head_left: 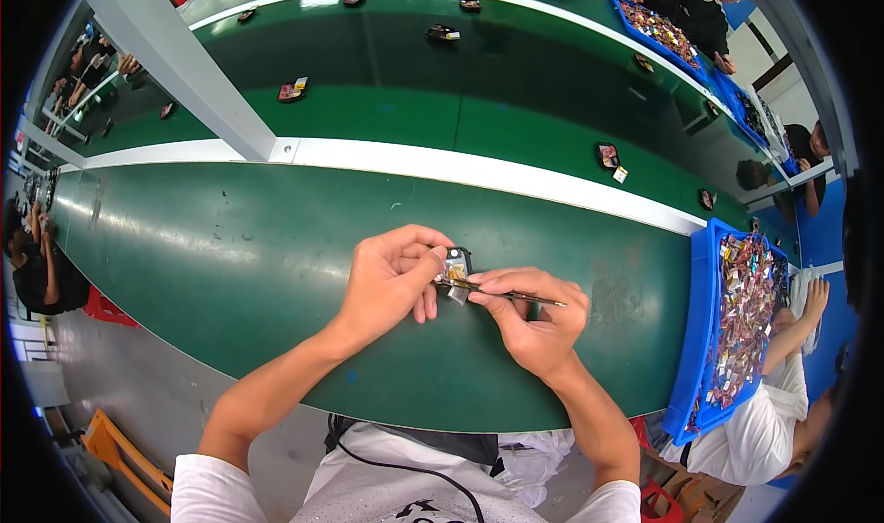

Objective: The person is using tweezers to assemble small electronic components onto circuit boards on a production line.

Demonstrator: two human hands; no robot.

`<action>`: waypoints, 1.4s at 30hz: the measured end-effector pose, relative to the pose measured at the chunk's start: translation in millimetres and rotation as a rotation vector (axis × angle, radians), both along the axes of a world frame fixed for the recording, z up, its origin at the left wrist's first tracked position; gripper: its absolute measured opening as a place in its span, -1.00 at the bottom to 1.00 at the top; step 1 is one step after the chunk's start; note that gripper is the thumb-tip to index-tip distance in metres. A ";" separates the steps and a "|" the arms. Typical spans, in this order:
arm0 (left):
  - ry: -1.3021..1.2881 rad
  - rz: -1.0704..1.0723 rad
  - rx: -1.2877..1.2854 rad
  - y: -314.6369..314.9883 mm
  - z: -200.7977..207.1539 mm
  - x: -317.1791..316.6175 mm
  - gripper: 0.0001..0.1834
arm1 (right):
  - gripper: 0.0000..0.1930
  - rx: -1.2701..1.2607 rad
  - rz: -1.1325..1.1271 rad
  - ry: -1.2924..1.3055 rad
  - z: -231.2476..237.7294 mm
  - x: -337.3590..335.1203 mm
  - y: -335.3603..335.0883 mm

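While a broad green worktop (230,238) fills the middle of the view, a second green surface (525,95) runs beyond it, past a white rail (396,161). A grey post (180,53) rises from that rail on the left. At the worktop's right end lies a blue tray (697,320), heaped with small reddish parts (741,320). Close together over the worktop's middle are the person's hands. The right hand (543,320) has its grip closed, thumb and fingers pinching a thin dark tool (529,297) that slants leftward; I cannot tell whether its tip has hold of anything. The left hand (387,274) also has its grip closed, thumb and forefinger on the left side of a small black case (458,267), which sits between the two hands, at the tool's tip.
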State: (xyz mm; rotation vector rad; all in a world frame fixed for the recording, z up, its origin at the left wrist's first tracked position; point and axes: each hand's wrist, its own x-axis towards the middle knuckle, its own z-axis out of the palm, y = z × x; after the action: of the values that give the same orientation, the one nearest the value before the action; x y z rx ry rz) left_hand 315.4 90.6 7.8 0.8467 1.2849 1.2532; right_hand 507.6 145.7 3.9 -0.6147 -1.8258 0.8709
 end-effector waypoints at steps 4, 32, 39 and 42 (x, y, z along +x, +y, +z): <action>0.010 -0.005 0.001 1.5 0.8 4.5 -0.82 | -0.84 -0.024 0.005 0.010 -0.6 3.8 0.9; -0.003 -0.131 -0.084 12.8 8.4 25.9 -0.79 | -0.77 0.148 0.047 0.050 2.9 36.3 4.2; 0.111 0.014 0.098 10.0 5.9 46.8 -0.78 | -0.80 -0.237 -0.043 0.140 -4.1 46.8 8.1; 0.214 0.040 0.172 9.8 6.7 54.9 -0.78 | -0.79 -0.244 -0.090 0.108 -4.3 49.7 10.3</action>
State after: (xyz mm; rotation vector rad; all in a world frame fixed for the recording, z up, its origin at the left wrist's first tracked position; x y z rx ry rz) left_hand 370.3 100.5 14.5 1.1075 1.3820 1.3463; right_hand 557.3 155.9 -0.3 -0.7821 -1.5953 1.0540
